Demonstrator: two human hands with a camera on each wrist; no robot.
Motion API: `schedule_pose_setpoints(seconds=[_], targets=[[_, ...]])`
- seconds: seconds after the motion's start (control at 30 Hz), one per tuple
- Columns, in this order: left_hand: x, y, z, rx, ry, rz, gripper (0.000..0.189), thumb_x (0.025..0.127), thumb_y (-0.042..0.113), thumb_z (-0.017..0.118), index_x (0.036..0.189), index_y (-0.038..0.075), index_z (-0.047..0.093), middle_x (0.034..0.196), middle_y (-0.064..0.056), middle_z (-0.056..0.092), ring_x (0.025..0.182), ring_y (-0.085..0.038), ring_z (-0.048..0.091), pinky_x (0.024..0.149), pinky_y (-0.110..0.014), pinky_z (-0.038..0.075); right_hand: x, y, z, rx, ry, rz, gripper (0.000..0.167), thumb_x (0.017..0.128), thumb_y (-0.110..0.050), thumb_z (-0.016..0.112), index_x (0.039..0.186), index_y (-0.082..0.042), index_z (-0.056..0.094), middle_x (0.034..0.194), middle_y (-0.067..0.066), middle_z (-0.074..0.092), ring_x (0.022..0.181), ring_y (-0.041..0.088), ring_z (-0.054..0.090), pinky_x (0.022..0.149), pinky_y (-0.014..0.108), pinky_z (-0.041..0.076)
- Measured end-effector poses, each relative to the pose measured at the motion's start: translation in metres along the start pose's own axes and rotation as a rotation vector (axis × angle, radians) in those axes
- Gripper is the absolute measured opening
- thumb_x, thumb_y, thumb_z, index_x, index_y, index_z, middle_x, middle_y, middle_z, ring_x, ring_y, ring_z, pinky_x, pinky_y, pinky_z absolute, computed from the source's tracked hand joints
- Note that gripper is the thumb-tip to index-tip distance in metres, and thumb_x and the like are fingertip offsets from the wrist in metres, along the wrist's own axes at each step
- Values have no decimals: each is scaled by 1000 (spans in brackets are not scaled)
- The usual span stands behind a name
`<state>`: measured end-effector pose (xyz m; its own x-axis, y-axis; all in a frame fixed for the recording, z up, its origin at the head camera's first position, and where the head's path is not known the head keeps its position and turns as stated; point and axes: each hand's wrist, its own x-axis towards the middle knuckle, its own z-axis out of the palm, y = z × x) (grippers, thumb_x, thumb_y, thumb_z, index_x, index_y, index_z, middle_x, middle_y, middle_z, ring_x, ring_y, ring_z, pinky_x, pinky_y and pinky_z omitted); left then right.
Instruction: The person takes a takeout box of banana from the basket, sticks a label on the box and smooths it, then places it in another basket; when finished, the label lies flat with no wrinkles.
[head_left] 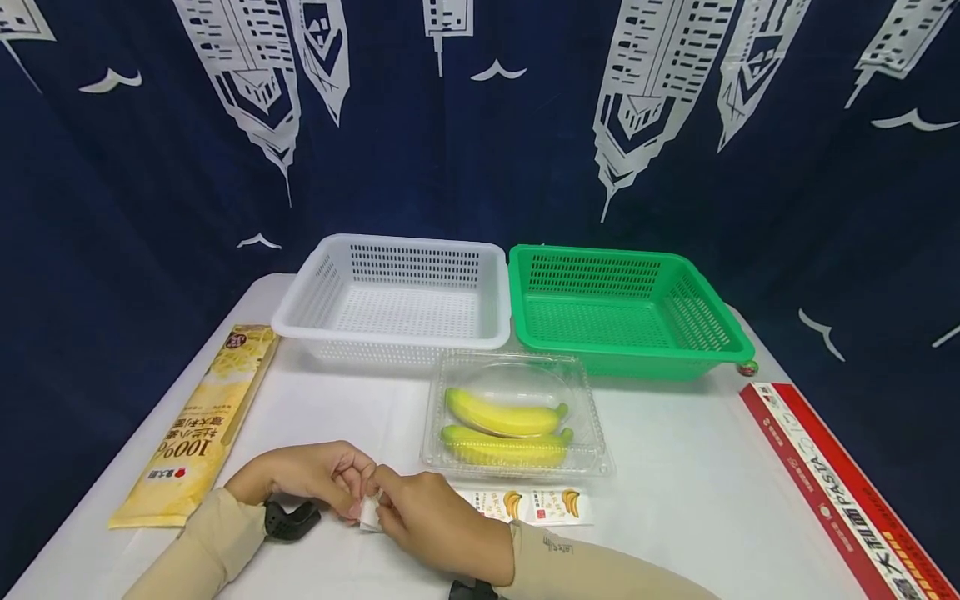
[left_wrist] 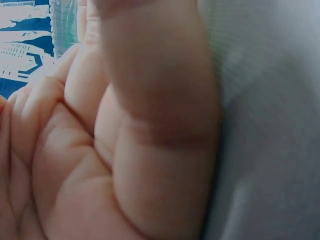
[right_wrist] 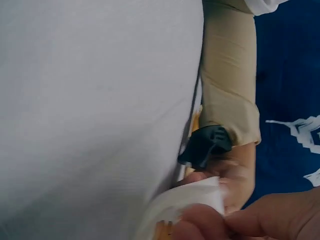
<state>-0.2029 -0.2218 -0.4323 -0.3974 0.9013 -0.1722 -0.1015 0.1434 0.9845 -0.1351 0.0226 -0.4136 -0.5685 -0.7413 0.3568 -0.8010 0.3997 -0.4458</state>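
A white label strip (head_left: 555, 506) with banana pictures lies on the table in the head view, its left end lifted between both hands. My right hand (head_left: 442, 521) pinches that end with thumb and forefinger, covering part of the strip. My left hand (head_left: 318, 477) has its fingers curled, with thumb and fingertips at the same end. In the right wrist view the strip's raised end (right_wrist: 195, 194) bends up between the hands. Just beyond is a clear plastic box (head_left: 592, 417) holding two yellow bananas (head_left: 506, 412). Mostly the left palm and fingers (left_wrist: 160, 125) fill the left wrist view.
A white basket (head_left: 390, 340) and a green basket (head_left: 630, 360) stand side by side at the back. On the left lies a yellow pasta packet (head_left: 195, 425). A long red pasta box (head_left: 840, 492) runs along the right edge. A small round thing (head_left: 747, 367) sits by the green basket.
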Motion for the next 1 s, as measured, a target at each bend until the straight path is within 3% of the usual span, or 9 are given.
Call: schedule_pose_setpoints(seconds=[0.1,0.27,0.5,0.77,1.0], targets=[[0,1,-1,17,11,-7,37,87,-8,71,101,-28,44,82,10,73,75,3,65,65,-9,48,-3,-4,-10,-46,-4,-15,23,95,4,74,114,-2,64,70,-6,63,59,-9,36,55,4,35],[1,3,0,50,27,-33,34,86,-8,71,97,-28,46,81,8,75,73,2,65,62,-8,46,-7,-5,-24,-51,-35,54,28,94,4,73,121,3,67,70,-7,65,56,-11,33,54,5,35],[0,7,3,83,55,-70,30,84,-9,69,96,-26,48,80,6,76,72,0,66,61,-9,47,-17,1,-48,-40,-38,124,35,90,8,74,124,5,66,74,-3,73,59,-9,47,55,6,40],[-2,11,3,110,97,-126,30,85,-7,74,96,-24,51,75,6,75,63,3,60,57,-10,45,-27,16,-67,-20,31,94,15,91,11,71,102,3,76,76,2,71,60,-7,45,57,8,43],[-7,18,-2,178,205,-158,21,90,1,79,100,-12,64,77,2,72,62,-1,57,57,-15,46,-31,27,-76,67,106,78,14,94,9,68,98,-3,75,83,2,74,69,-3,62,62,11,52]])
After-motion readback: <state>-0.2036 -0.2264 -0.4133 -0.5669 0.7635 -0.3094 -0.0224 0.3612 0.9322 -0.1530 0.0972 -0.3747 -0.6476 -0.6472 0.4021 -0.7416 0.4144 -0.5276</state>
